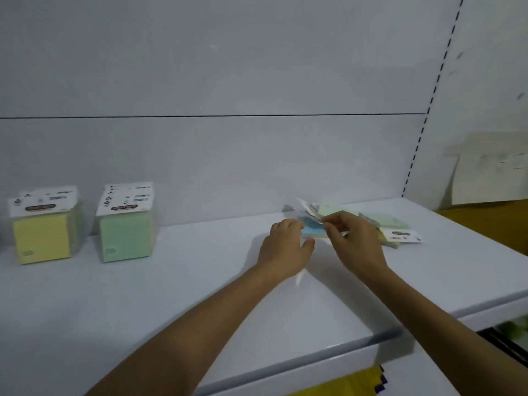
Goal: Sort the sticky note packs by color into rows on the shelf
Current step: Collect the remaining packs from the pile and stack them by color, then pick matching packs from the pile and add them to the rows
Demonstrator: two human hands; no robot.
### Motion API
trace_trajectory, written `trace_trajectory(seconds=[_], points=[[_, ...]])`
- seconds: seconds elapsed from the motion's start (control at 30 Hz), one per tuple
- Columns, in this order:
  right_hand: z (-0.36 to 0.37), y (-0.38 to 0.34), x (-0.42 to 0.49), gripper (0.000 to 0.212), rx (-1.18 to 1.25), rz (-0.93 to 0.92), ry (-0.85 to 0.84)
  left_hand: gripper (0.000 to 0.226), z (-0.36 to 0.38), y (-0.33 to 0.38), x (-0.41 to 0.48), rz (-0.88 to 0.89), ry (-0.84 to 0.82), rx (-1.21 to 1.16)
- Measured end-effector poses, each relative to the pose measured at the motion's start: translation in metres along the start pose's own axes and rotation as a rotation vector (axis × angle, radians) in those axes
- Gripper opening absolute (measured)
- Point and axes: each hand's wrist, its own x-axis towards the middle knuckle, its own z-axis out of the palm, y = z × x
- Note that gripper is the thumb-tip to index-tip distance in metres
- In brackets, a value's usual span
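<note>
On the white shelf (200, 281), a blue pack (311, 230) lies at the left end of a loose pile of green packs (393, 222), right between the two hands. The left hand (285, 247) curls its fingers against the pack's left edge and seems to hold it, though blur hides the contact. The right hand (357, 244) pinches the pack's upper edge between thumb and forefinger. Far to the left stand a yellow row (43, 238) and a green row (125, 238).

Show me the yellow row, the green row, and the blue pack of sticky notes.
yellow row (41, 238), head view, front pack's face.
green row (125, 240), head view, front pack's face.
blue pack (311, 230), head view, exposed top face.
</note>
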Motion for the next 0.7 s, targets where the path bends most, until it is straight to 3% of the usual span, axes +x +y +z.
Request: trace_trajectory(seconds=[0.17, 0.3, 0.4, 0.5, 0.7], points=[[-0.031, 0.056, 0.023, 0.015, -0.11, -0.017, -0.009, 0.062, 0.037, 0.016, 0.025, -0.012, -0.093, 0.212], [-0.022, 0.069, 0.05, 0.041, -0.305, -0.101, -0.181, 0.073, 0.039, 0.011, 0.027, -0.072, -0.054, 0.201], [-0.004, 0.074, 0.059, 0.047, -0.333, -0.116, -0.259, 0.058, 0.037, 0.014, 0.025, -0.054, 0.076, 0.277], [0.003, 0.08, 0.061, 0.041, -0.273, -0.119, -0.208, 0.037, 0.034, 0.017, 0.025, -0.015, 0.134, 0.332], [0.007, 0.082, 0.062, 0.037, -0.249, -0.118, -0.159, 0.036, 0.039, 0.01, 0.027, -0.099, 0.057, 0.219]])
